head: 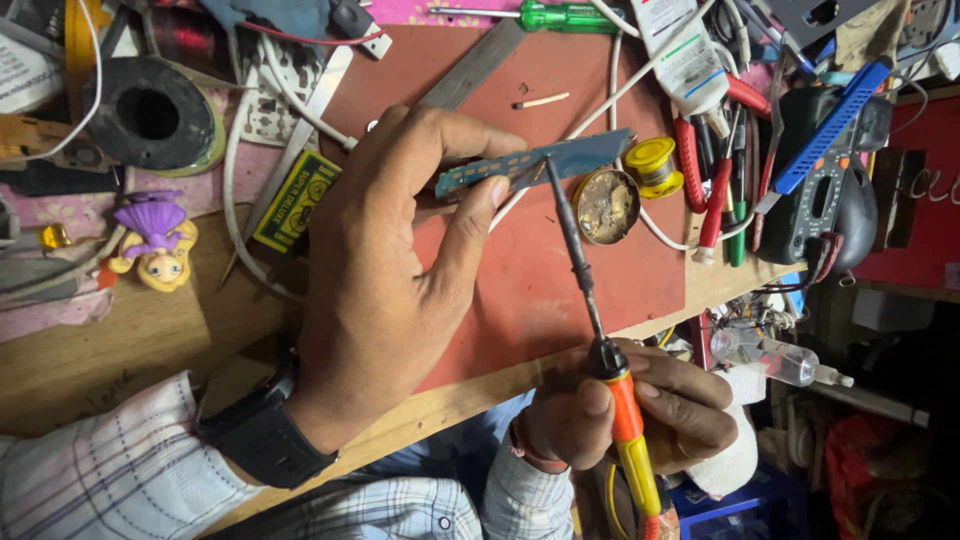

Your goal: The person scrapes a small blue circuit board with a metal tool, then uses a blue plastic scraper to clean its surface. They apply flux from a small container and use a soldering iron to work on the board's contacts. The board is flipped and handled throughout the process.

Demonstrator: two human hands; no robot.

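Blue circuit strip (535, 165) under soldering iron (585, 270)

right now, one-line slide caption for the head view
Left hand pins a narrow circuit board while right hand touches a soldering iron to it.

A small flat box (296, 201), black with a yellow border and green print, lies just beside the left hand (385, 270), at its knuckles. A white tube (683, 55) with a red, green and black label lies beyond the fingertips, well above the right hand (630, 410).
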